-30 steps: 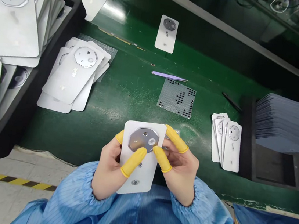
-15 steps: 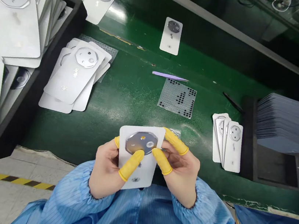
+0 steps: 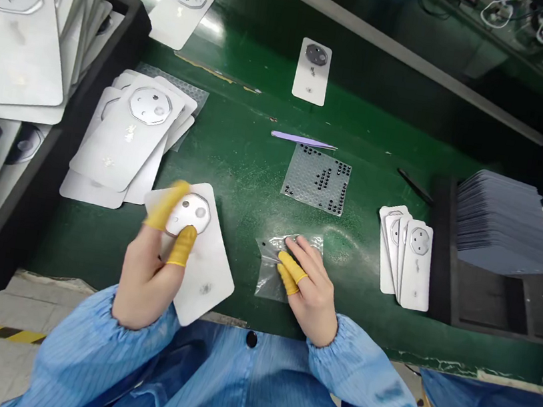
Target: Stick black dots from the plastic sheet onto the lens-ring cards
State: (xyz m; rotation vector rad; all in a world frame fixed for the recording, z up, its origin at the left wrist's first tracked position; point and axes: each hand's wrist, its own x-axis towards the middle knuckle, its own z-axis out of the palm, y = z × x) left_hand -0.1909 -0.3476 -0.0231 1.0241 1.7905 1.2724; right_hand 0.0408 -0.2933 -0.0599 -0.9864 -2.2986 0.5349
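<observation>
A white rounded card-like panel [image 3: 211, 272] with a silver octagonal inset [image 3: 200, 210] lies angled near the table's front edge. My left hand [image 3: 154, 268] is over its upper left part, thumb on the inset and forefinger blurred and apart from the thumb. To the right, my right hand [image 3: 308, 286] has its covered thumb and forefinger close together on a wrinkled clear plastic bag [image 3: 267, 284]; two bare fingers stretch over it. Yellow finger covers are on both hands. A tiny black dot shows at the bag's left corner.
Stacked white panels [image 3: 124, 135] lie at left beside a black tray [image 3: 41, 191] of more panels. Ahead are lilac tweezers [image 3: 303, 140] and a bubble sheet [image 3: 305, 178] with small black pieces. Narrow panels [image 3: 416, 271] and a box of grey sheets [image 3: 498, 222] stand right.
The panel has moved left and down onto the table, turning anticlockwise, with my left hand. My right hand has let go of it and moved down to the plastic bag.
</observation>
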